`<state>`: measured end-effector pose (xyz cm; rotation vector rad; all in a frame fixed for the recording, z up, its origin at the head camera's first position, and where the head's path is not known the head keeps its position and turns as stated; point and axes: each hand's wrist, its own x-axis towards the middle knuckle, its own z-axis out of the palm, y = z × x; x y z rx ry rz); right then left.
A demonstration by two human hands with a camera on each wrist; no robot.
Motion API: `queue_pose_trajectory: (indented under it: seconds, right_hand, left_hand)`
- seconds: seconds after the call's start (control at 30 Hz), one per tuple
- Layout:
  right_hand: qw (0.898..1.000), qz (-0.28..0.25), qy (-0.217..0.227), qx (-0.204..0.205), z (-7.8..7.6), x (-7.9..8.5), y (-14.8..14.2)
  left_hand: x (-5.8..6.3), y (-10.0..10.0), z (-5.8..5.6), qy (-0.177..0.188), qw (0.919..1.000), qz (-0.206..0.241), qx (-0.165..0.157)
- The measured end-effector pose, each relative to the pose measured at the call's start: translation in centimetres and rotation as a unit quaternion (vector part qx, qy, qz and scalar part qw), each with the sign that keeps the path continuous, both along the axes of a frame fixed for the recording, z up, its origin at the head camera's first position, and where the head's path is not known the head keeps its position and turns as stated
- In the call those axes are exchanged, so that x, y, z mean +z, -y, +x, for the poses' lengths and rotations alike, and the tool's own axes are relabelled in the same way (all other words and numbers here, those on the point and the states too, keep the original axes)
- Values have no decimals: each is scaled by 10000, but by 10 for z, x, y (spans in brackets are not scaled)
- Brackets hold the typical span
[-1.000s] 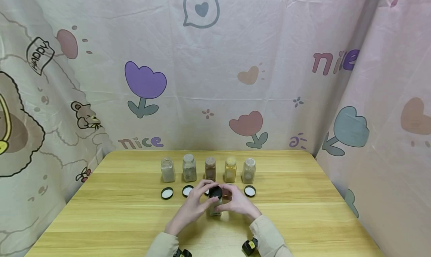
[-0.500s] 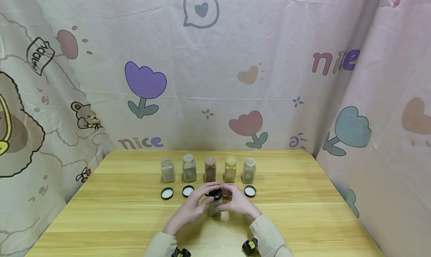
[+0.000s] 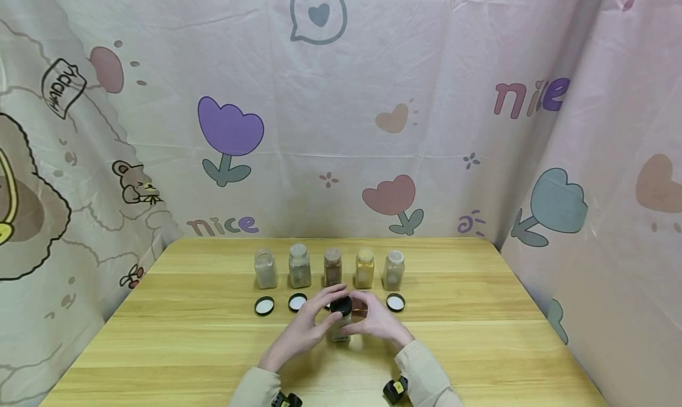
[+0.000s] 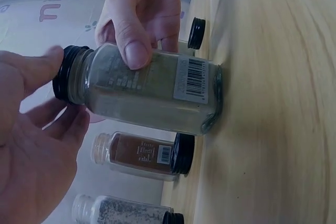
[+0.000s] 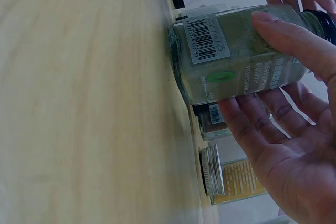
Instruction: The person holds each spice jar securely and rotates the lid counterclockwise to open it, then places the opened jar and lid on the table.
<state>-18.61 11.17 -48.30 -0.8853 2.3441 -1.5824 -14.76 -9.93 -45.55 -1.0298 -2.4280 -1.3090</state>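
A glass spice jar (image 3: 341,335) of greenish-grey powder stands upright on the table in front of me. Its black lid (image 3: 341,304) sits on its mouth, and my left hand (image 3: 306,325) holds that lid between thumb and fingers. My right hand (image 3: 379,320) grips the jar's body, the thumb on one face and the fingers on the other. In the left wrist view the jar's glass body (image 4: 147,95) shows a barcode label near its base. A printed label reading "Seasoning Powder" faces the right wrist camera.
Behind stand several lidless spice jars in a row: whitish (image 3: 266,271), grey-flecked (image 3: 300,268), brown (image 3: 333,269), yellow (image 3: 364,271) and pale (image 3: 394,272). Black lids (image 3: 264,305) lie before them; a silver-sided lid (image 5: 212,171) is near the yellow one. A printed curtain surrounds the table.
The left fingers shift a little around the black lid, the thumb sliding off and back along its edge. The right hand and the jar stay in place.
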Motion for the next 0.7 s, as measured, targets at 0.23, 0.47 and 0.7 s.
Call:
queue_pose_trajectory:
  seconds: [0.23, 0.47, 0.7]
  right_hand:
    - [10000, 24, -3, -10, 1, 2, 0]
    - [10000, -7, -31, 4, 1, 1, 1]
    - [10000, 6, -55, 8, 0, 0, 0]
  left_hand:
    - [1, 1, -1, -170, 9997, 79, -185]
    - [0, -7, -1, -471, 9983, 221, 279]
    - [1, -2, 1, -63, 10000, 21, 38]
